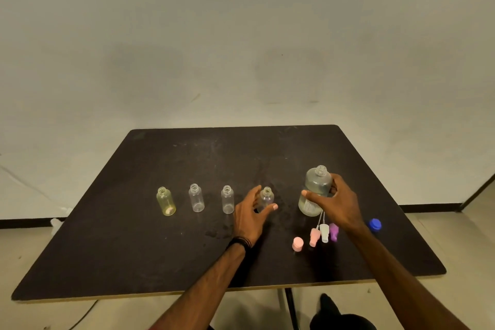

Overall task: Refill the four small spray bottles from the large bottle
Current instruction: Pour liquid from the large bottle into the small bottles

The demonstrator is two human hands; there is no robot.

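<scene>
right hand [338,205] grips the uncapped large bottle [316,190], upright on the black table [166,257] at 3 o'clock of the row; left hand [250,215] cups, fingers spread, around the rightmost small bottle [266,198], whether touching it i cannot tell

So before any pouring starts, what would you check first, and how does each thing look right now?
1. Large bottle uncapped: ok, neck open; blue cap lies on the table.
2. Right hand grips the large bottle: ok.
3. Four small bottles open: ok, all necks bare; spray tops lie beside the large bottle.
4. Left hand steadies the rightmost small bottle: not ok, fingers around it but not closed.
5. Small bottles upright: ok.
6. Liquid level in the large bottle: cannot tell.
</scene>
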